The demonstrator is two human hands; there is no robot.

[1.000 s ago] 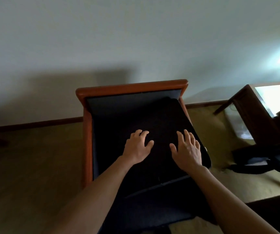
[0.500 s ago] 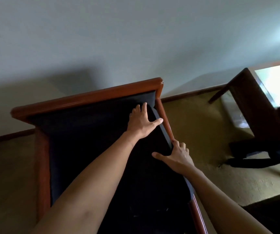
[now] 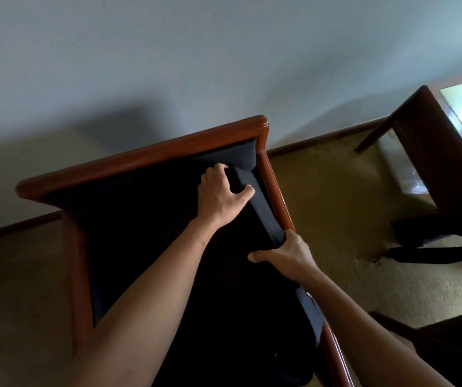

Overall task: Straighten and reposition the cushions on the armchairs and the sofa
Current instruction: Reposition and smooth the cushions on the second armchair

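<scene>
Both our hands are on the dark cushion (image 3: pixel 185 247) in the wooden-framed armchair (image 3: pixel 151 152). Left hand (image 3: pixel 220 195) is at the cushion's top right corner, fingers (image 3: pixel 216 170) curled over the edge, thumb spread below: closed on the corner. Right hand (image 3: pixel 288 254) pinches the right side edge lower down, fingers wrapped behind it, thumb in front. Two holds along one edge, probably so we can pull that side off the right frame rail (image 3: pixel 276 191) and reseat it square. The cushion sits inside the frame, its right edge lifted and touching the rail. Soft foam, so it should flex; expect the far side to need tucking.
</scene>
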